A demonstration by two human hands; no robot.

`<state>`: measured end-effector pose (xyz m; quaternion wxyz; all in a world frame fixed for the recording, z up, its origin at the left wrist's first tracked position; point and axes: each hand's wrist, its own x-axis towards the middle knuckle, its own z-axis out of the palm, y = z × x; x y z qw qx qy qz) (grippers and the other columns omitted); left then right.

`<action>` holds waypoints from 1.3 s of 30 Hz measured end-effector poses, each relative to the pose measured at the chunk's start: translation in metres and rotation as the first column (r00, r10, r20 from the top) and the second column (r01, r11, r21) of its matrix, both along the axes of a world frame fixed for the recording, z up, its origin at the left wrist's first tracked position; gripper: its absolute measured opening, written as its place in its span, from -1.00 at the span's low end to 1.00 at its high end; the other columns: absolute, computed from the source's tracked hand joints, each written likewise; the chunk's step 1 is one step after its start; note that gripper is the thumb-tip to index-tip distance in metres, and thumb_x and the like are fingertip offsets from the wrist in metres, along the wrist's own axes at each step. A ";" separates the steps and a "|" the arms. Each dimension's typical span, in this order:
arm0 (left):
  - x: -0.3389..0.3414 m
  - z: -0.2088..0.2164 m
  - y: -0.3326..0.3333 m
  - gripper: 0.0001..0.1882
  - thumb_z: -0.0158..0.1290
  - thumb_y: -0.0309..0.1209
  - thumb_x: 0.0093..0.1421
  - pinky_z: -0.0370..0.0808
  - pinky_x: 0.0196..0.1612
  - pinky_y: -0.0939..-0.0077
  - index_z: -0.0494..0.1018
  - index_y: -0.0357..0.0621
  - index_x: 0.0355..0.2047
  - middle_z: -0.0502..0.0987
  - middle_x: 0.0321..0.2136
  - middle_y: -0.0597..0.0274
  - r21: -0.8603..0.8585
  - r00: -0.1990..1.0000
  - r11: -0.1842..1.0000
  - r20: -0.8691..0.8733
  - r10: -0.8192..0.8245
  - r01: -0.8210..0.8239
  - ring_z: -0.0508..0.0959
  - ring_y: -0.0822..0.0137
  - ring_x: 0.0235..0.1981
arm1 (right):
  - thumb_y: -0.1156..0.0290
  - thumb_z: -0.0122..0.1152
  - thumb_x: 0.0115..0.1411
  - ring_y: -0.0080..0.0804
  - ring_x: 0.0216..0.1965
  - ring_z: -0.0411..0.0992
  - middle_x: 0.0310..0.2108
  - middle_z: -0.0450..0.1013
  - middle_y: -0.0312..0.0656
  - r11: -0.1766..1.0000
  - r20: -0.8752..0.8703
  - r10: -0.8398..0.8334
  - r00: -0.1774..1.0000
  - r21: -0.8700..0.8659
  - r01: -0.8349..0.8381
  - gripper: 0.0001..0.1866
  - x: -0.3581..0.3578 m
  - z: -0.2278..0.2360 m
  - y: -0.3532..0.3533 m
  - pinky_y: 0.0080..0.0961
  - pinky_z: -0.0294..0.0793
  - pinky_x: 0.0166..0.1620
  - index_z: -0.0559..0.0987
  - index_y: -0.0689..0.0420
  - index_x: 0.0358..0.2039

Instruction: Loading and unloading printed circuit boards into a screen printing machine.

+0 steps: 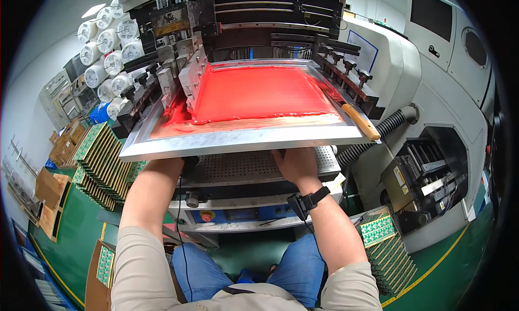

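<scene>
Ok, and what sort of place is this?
Likely a circuit-board printing workshop: there's a metal frame with red paste inside, stacked green boards, and a large white machine on the right.

My right hand (296, 164) extends beneath the front edge of a silver frame (243, 144), above a perforated bed (232, 170); the frame hides its fingertips. My left forearm (148, 194) passes under the same edge farther left, with the left hand concealed. Red paste (259, 94) covers most of the screen inside the frame. A metal squeegee assembly (193, 78) stands at the paste's left side. A wooden-handled spatula (359, 121) lies across the frame's right side. Below the bed, a red button (206, 216) projects from a blue panel (243, 214). Stacked green boards (392, 251) stand at right.
</scene>
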<state>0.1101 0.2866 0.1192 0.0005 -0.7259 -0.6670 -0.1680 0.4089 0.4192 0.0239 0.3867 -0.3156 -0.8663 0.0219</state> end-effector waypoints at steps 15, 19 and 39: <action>0.011 0.004 -0.006 -0.41 0.20 -0.02 0.26 0.34 0.29 0.24 0.45 0.05 0.23 0.51 0.18 0.06 -0.022 0.996 0.999 -0.081 0.035 -0.037 0.45 0.14 0.24 | 0.20 0.33 0.17 0.14 0.03 0.48 -0.06 0.55 0.10 1.000 -0.002 -0.025 1.000 0.010 0.025 -0.55 0.001 0.001 0.000 -0.01 0.44 0.10 0.60 0.19 0.00; 0.012 0.009 -0.003 -0.42 0.20 -0.03 0.26 0.34 0.29 0.24 0.45 0.04 0.22 0.51 0.18 0.06 -0.025 0.994 0.999 -0.098 0.044 -0.047 0.45 0.15 0.23 | 0.20 0.33 0.16 0.14 0.03 0.48 -0.05 0.55 0.10 0.999 0.026 -0.034 0.999 -0.007 0.034 -0.54 0.000 -0.001 0.002 -0.01 0.45 0.10 0.60 0.20 0.01; 0.011 0.043 0.023 -0.44 0.20 -0.05 0.26 0.36 0.28 0.24 0.47 0.02 0.20 0.52 0.16 0.06 -0.055 0.978 0.982 -0.118 0.171 -0.178 0.46 0.15 0.22 | 0.16 0.32 0.18 0.15 0.05 0.46 -0.03 0.54 0.12 0.998 0.073 0.025 0.997 0.051 -0.029 -0.51 -0.003 0.003 -0.004 0.01 0.42 0.13 0.58 0.23 0.02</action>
